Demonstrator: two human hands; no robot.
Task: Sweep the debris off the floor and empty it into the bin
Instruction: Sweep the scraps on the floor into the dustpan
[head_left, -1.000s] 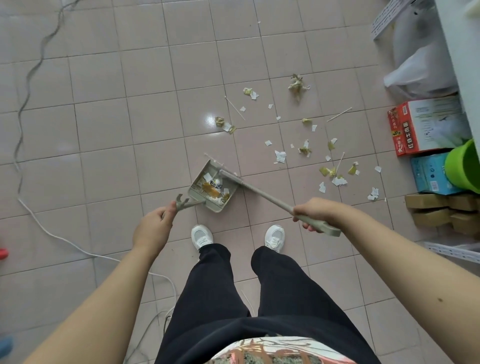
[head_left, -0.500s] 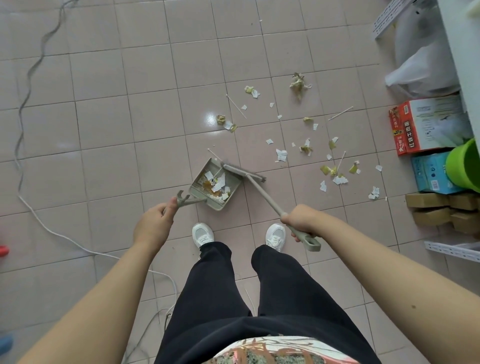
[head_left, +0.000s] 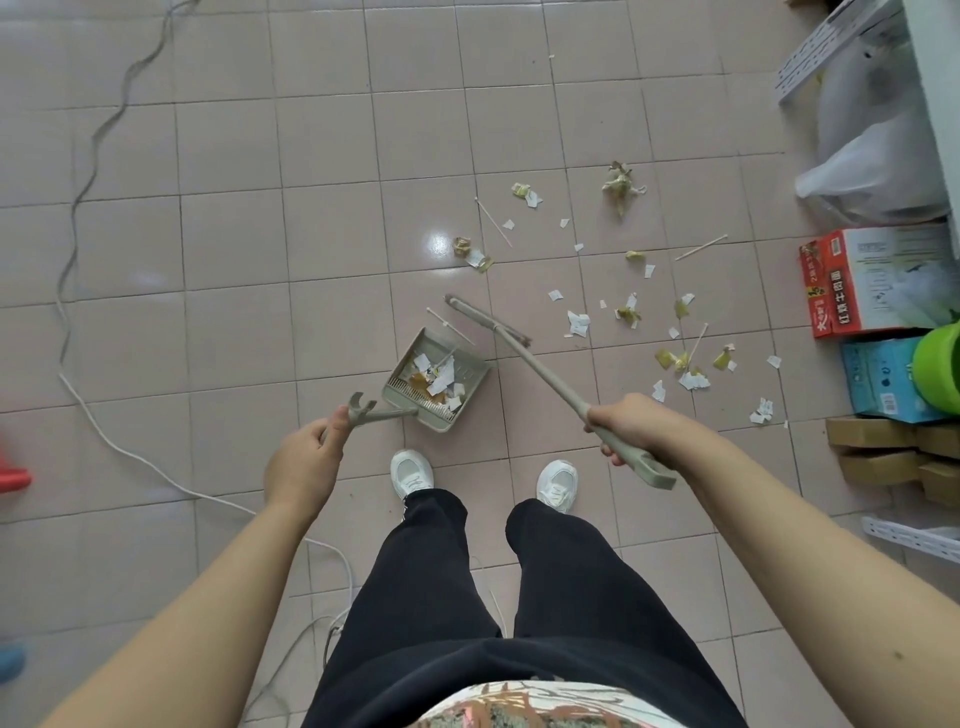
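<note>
On the glossy pink square-tiled floor (head_left: 234, 338): one long beige plastic broom (head_left: 545, 371), right hand (head_left: 623, 423) grip closed round its handle near the end. The narrow head sits just beyond one beige rectangular plastic dustpan (head_left: 467, 369), with the left hand (head_left: 304, 457) grip pinching its thin handle below the forked tip. Debris is torn white and yellow paper scraps (head_left: 577, 323): a small pile in the dustpan, dozens scattered on the floor right of the broom.

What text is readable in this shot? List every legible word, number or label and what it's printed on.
"红烧牛肉面": white characters, lying sideways, on the red end of the red-and-white cardboard box.
Smaller print beside them on the same red end: too small to read.
Grey print on that box's white face: blurred.
Barcode label and small print on the light blue cardboard box: unreadable.
</note>
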